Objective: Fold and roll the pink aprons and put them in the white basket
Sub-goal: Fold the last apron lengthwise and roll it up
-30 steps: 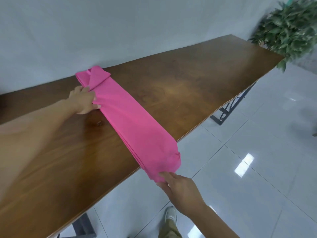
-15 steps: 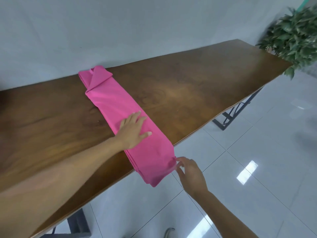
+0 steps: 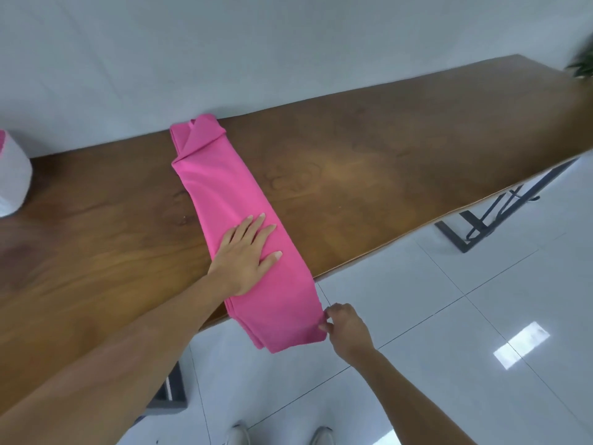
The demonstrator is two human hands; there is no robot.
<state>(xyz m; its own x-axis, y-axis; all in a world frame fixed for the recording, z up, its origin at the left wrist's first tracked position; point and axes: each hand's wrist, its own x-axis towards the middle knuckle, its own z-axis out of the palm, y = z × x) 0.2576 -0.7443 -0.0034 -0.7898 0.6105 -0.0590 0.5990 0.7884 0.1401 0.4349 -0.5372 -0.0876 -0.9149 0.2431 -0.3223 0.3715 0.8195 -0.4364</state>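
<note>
My left grip [image 3: 245, 255] lies flat, fingers spread, pressing the pink apron [image 3: 224, 194], a long folded strip across the tabletop [image 3: 385, 162]. My right grip [image 3: 345, 327] pinches its overhanging end, just beside the left. The white basket [image 3: 12, 175] sits well left of both.

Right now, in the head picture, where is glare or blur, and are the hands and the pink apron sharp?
Head view: a bright glare patch on the floor, a softer sheen on the table. Head view: the plant at the right edge is smeared, the basket at the left edge is cut off. Head view: the apron, the left hand and the right hand are fairly sharp.
</note>
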